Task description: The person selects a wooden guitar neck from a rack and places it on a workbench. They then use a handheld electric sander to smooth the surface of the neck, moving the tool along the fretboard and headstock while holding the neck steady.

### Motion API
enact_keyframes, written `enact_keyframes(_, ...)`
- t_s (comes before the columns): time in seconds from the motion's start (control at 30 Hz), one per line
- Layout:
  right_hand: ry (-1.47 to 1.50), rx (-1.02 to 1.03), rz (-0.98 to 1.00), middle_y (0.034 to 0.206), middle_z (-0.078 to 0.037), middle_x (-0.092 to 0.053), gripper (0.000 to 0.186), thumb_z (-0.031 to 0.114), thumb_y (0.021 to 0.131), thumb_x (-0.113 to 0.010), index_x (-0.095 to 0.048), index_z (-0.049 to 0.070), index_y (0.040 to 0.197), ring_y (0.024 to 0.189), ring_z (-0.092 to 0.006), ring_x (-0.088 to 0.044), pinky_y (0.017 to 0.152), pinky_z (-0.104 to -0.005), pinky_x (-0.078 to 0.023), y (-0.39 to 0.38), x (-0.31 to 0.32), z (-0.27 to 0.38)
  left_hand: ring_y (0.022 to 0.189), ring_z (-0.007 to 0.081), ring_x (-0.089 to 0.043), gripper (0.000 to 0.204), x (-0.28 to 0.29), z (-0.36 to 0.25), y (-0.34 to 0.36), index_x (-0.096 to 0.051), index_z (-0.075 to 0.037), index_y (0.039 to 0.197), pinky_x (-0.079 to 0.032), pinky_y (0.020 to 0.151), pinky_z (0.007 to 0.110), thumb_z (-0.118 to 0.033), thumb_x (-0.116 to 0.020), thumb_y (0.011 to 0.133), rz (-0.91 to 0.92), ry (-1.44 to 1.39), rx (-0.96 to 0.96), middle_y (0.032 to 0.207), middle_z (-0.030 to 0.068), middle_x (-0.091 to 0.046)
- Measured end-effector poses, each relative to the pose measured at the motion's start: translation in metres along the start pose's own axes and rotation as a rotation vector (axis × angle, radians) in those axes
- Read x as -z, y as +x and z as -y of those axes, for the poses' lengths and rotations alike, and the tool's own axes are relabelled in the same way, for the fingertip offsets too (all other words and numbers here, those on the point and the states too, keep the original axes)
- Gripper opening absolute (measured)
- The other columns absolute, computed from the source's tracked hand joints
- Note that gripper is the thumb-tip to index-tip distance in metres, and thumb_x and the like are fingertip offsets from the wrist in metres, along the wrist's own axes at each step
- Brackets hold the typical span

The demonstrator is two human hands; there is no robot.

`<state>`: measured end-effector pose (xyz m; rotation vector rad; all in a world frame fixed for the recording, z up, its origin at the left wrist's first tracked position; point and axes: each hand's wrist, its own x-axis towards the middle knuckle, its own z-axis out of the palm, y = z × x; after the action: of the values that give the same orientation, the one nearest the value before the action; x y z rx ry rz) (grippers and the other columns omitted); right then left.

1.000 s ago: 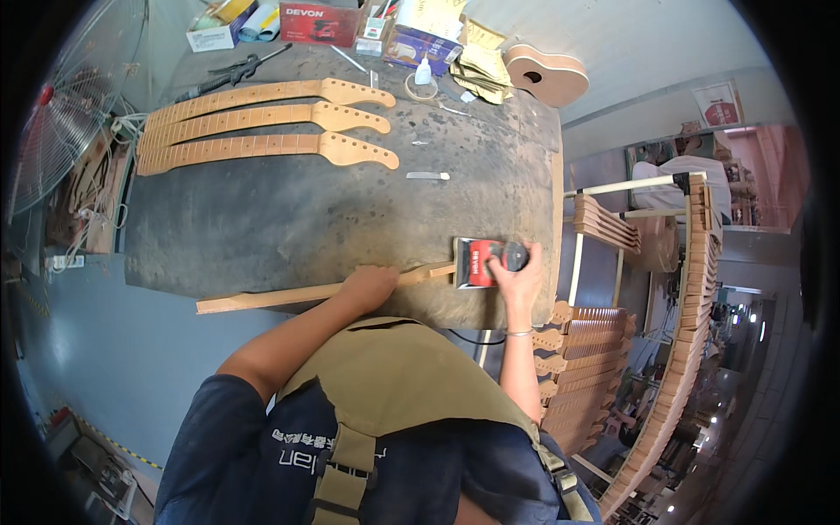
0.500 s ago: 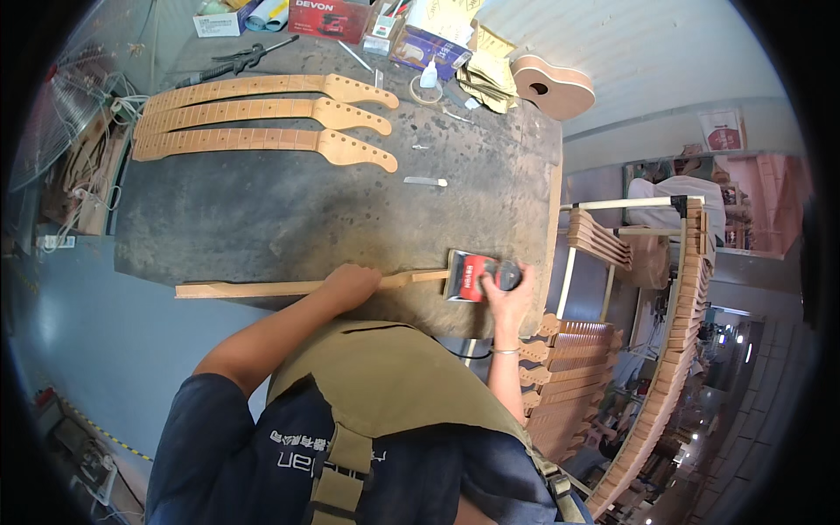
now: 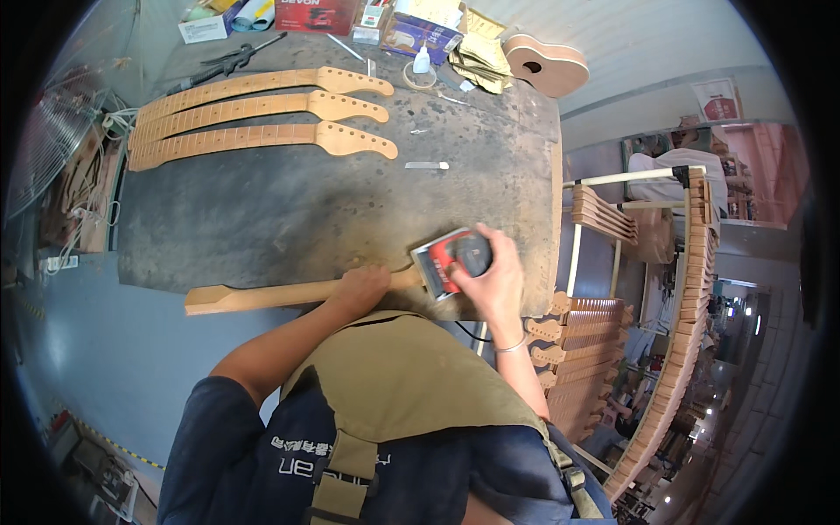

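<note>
On the dark bench (image 3: 280, 214), a pale wooden guitar neck (image 3: 262, 297) lies along the near edge, its left end jutting past that edge, its middle and right end partly covered. At the far edge, a red box (image 3: 306, 17) is cut off by the view's upper border, its contents unseen, beside a smaller white box (image 3: 366, 35) holding slim items too small to identify. Toward the near right corner, the red-and-black sander (image 3: 446, 261) hides the neck's tip, grasped by the right hand (image 3: 499, 280), while the left hand (image 3: 363, 289) clasps the neck, fingertips obscured.
</note>
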<state>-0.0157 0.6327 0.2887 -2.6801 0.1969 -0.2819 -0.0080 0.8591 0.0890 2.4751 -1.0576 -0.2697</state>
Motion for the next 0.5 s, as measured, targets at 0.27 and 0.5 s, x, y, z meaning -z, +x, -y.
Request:
enact_keyframes(0.27, -0.028, -0.019, 0.047, 0.116, -0.015, -0.068, 0.064, 0.019, 0.069, -0.085, -0.066, 0.012, 0.130, 0.103, -0.0363, -0.071, 0.087, -0.0451, -0.060, 0.013, -0.020, -0.021, 0.068, 0.0243, -0.074, 0.006, -0.009, -0.003, -0.003, -0.060, -0.009, 0.090, -0.058, 0.053, 0.040, -0.014, -0.060, 0.093, -0.058, 0.126, 0.022, 0.078, 0.0086, -0.070)
enact_keyframes(0.5, -0.173, -0.260, -0.084, 0.107, -0.021, -0.072, 0.066, 0.028, 0.068, -0.091, -0.065, 0.010, 0.126, 0.102, -0.0407, -0.071, 0.091, -0.0476, -0.057, 0.023, -0.007, -0.154, 0.072, 0.0286, -0.075, 0.008, 0.002, -0.001, 0.002, -0.060, -0.008, 0.088, -0.061, 0.063, 0.042, -0.013, -0.059, 0.094, -0.039, 0.042, 0.002, 0.078, 0.0106, -0.072)
